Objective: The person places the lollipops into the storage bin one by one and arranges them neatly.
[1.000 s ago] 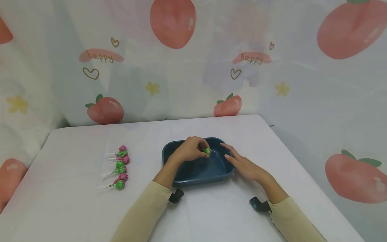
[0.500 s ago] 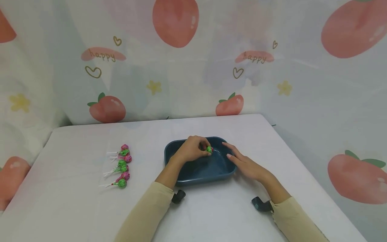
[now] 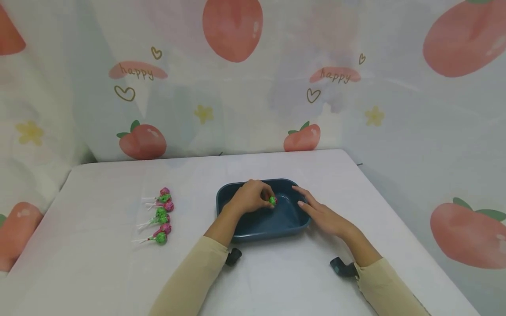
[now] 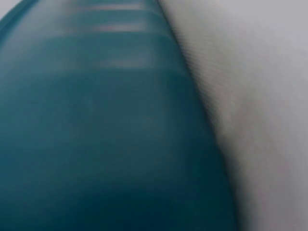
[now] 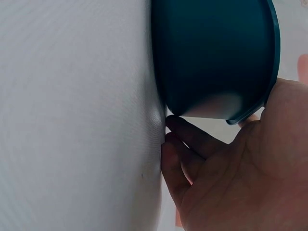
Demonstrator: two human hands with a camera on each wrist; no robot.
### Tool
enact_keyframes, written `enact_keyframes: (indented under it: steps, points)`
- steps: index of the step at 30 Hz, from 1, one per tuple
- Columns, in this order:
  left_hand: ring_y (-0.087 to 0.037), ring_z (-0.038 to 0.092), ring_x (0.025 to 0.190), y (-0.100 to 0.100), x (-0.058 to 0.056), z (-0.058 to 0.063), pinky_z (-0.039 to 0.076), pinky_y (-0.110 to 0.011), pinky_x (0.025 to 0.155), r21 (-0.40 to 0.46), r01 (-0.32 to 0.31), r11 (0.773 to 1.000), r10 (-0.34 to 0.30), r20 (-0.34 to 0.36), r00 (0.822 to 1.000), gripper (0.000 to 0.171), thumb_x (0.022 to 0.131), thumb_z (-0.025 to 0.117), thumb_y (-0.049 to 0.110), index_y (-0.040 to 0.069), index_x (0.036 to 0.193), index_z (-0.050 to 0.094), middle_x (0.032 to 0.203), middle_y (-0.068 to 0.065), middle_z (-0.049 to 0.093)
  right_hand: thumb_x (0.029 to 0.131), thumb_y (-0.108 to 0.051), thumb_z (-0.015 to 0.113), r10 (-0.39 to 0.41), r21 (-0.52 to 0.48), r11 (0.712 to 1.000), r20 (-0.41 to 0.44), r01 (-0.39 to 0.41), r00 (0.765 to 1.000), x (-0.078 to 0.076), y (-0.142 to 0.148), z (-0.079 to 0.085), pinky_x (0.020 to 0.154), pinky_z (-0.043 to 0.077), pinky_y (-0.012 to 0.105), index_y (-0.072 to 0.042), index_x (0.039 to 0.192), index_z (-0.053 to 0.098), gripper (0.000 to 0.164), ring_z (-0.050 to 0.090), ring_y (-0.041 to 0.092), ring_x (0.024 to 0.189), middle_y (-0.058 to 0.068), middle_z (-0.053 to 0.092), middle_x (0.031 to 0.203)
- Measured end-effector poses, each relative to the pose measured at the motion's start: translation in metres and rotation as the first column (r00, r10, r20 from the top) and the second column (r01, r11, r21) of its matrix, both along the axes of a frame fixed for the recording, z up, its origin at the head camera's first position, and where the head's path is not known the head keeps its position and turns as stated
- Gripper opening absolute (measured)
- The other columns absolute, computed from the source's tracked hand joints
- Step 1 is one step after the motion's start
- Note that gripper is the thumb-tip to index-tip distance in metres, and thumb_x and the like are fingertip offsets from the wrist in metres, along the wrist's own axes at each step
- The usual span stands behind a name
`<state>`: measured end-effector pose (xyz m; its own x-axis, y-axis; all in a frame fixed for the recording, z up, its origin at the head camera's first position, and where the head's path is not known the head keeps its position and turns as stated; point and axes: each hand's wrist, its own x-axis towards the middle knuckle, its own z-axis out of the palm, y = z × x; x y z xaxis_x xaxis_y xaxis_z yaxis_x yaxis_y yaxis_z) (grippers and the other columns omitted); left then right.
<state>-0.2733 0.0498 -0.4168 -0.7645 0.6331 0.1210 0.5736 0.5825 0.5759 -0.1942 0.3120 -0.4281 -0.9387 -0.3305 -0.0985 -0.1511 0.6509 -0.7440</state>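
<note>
In the head view my left hand (image 3: pixel 250 197) reaches over the dark blue tray (image 3: pixel 262 235). Its thumb and fingers pinch a lollipop with a green wrapped head (image 3: pixel 272 200), held low inside the tray; the stick is hidden. At the tray's right end, my right hand (image 3: pixel 326 217) rests against the rim with loosely extended fingers. The right wrist view shows that hand (image 5: pixel 240 178) beside the tray's end wall (image 5: pixel 216 53), its lower fingers down by the table surface. Only the tray's outer side (image 4: pixel 115 130) fills the left wrist view, blurred, without the hand.
Several pink and green lollipops (image 3: pixel 161 239) lie in a column on the white-covered table (image 3: pixel 99 263) left of the tray, sticks pointing left. A fruit-patterned cloth (image 3: pixel 249 109) hangs behind. Dark wrist-worn devices (image 3: pixel 343 267) stick out near both sleeves.
The left hand, still pinching the lollipop, has dipped slightly into the tray. The right hand stays at the rim. The whole head view has shifted a little.
</note>
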Motion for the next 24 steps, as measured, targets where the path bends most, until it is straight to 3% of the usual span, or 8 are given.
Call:
enact_keyframes:
  steps: [12, 17, 24]
  points:
    - [-0.01, 0.06, 0.079, 0.0005, -0.0001, 0.0017, 0.05, -0.031, 0.073, -0.091, -0.014, 0.996, 0.015, 0.006, 1.0, 0.024, 0.084, 0.089, 0.025, 0.017, 0.105, 0.079, 0.082, 0.01, 0.065, 0.113, -0.048, 0.032, 0.008, -0.009, 1.0, 0.0, -0.008, 1.0, 0.0007, -0.0021, 0.0021, 0.113, 0.014, 0.074, -0.037, 0.165, 0.015, 0.056, 0.015, 0.043, 0.153, 0.011, 0.013, 0.171]
    - [-0.01, 0.06, 0.078, 0.0006, 0.0002, -0.0007, 0.05, -0.03, 0.073, -0.087, 0.003, 0.996, -0.001, 0.023, 1.0, 0.014, 0.088, 0.086, 0.017, 0.017, 0.1, 0.078, 0.082, 0.01, 0.065, 0.113, -0.046, 0.032, 0.007, -0.012, 1.0, 0.002, -0.007, 1.0, -0.0004, -0.0016, 0.0011, 0.113, 0.014, 0.073, -0.037, 0.165, 0.015, 0.055, 0.015, 0.043, 0.153, 0.01, 0.014, 0.171]
    - [-0.009, 0.062, 0.077, 0.0017, 0.0007, -0.0018, 0.051, -0.03, 0.074, -0.066, -0.013, 0.998, 0.014, 0.012, 1.0, 0.012, 0.089, 0.083, 0.008, 0.015, 0.098, 0.078, 0.082, 0.009, 0.067, 0.114, -0.045, 0.032, 0.007, -0.004, 1.0, -0.001, -0.007, 1.0, -0.002, -0.0004, 0.0008, 0.113, 0.015, 0.073, -0.037, 0.165, 0.015, 0.054, 0.016, 0.043, 0.153, 0.011, 0.014, 0.171]
